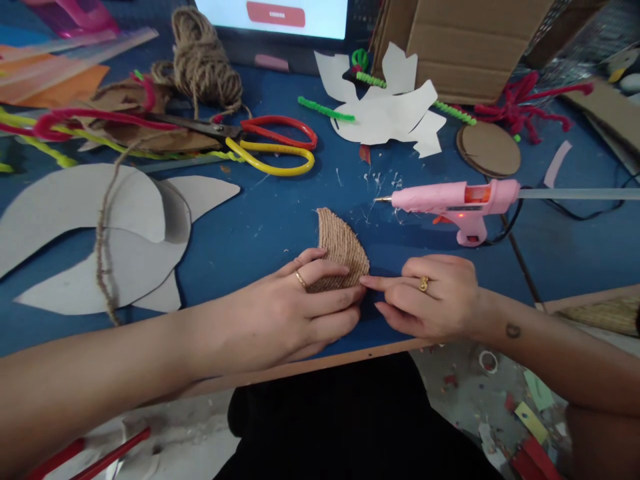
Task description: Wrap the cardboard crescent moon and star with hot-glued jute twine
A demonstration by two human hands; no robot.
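A curved, crescent-shaped piece wrapped in coiled jute twine (343, 250) lies on the blue table (280, 227). My left hand (305, 293) rests over its lower part, with the fingers holding it down. My right hand (425, 297) comes in from the right, its index fingertip touching the piece's lower right edge. A pink hot glue gun (450, 203) lies on its side just above my right hand, its nozzle pointing left. Dried glue strings are spattered near the nozzle.
Red-and-yellow-handled scissors (270, 143) and a jute twine bundle (203, 60) lie at the back. A large grey card cutout (95, 227) fills the left side, and a white paper cutout (385, 113) lies behind the glue gun. Pipe cleaners, a cardboard disc (489, 150) and a cardboard box (465, 47) surround them.
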